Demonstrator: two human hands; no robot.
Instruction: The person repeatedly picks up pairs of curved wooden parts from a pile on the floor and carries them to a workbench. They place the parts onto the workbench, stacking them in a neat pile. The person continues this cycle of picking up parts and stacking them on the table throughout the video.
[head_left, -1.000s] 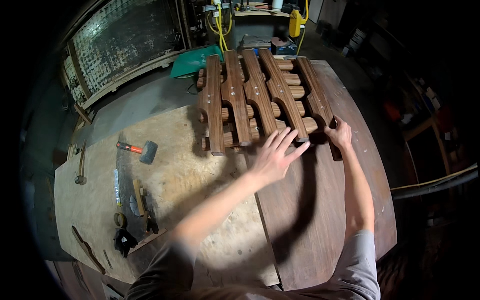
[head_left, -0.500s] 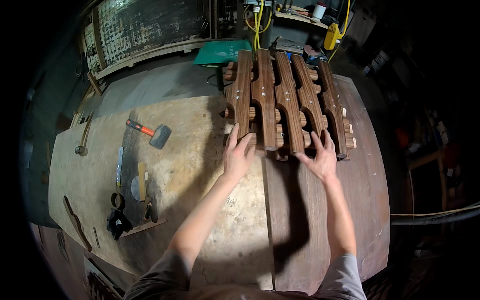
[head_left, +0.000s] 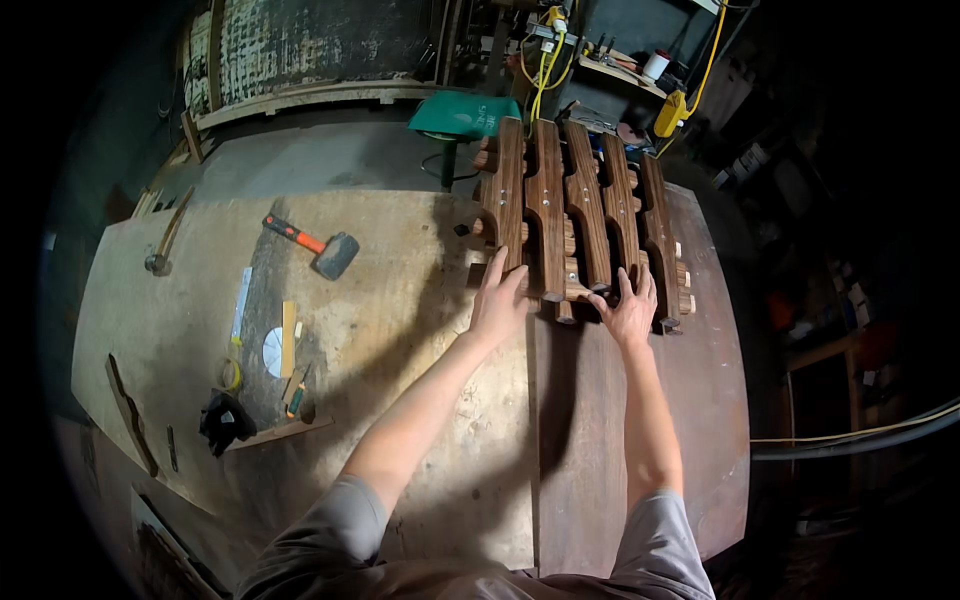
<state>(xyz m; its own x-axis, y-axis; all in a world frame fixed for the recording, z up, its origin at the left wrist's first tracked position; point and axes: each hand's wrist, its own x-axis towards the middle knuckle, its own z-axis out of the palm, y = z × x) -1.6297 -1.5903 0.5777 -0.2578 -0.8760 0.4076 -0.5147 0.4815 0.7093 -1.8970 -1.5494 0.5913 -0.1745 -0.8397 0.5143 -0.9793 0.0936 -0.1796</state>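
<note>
A dark brown wooden lattice of several wavy slats (head_left: 545,190), fixed across thick crosspieces with small metal screws, stands at the far side of the table, right of the middle. My left hand (head_left: 500,305) reaches to the near end of its leftmost slat, with thumb and fingers apart and touching the wood. Also spread, the fingers of my right hand (head_left: 628,308) lie at the near ends of the slats right of the middle. Each hand's fingertips are partly hidden against the wood.
On the left of the plywood table (head_left: 420,420) lie a rubber mallet (head_left: 335,256), a ruler (head_left: 242,305), a white disc (head_left: 273,352), a yellow tape roll (head_left: 232,375), a black cloth-like bundle (head_left: 225,422) and a wavy wood strip (head_left: 130,415). Behind stands a green-topped stool (head_left: 462,114).
The whole view has shifted a little. Both hands remain at the lattice's near ends, and my right hand appears somewhat nearer to my left.
</note>
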